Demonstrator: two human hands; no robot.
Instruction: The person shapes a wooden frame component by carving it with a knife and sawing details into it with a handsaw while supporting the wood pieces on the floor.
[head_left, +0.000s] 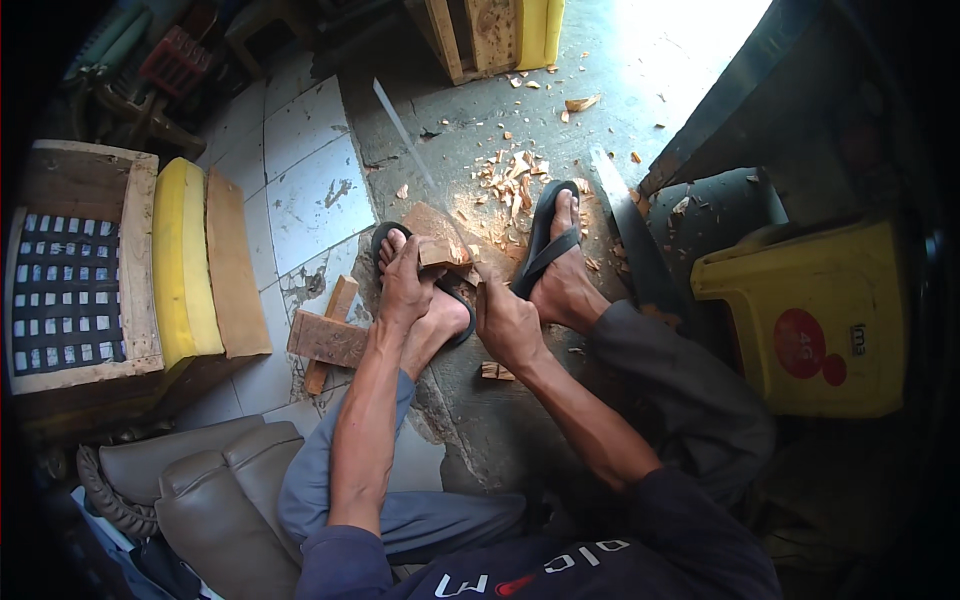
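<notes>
My left hand (403,287) is closed on a small wood block (440,253), held between my feet. My right hand (508,322) is a fist beside the block. From the fist a long, narrow metal blade (405,132) slants away to the far left, passing the block's right end; whether it is a knife or a saw I cannot tell, and its handle is hidden in the fingers. Under the block a flat piece of wood (428,222) lies by my left sandal. Wood chips (515,182) are scattered on the floor beyond.
Crossed wood offcuts (330,338) lie left of my feet, a small piece (496,371) nearer me. A second long blade (622,195) lies right of my right foot, beside a yellow plastic stool (800,310). Yellow-padded wooden frames (188,260) stand at left and far centre.
</notes>
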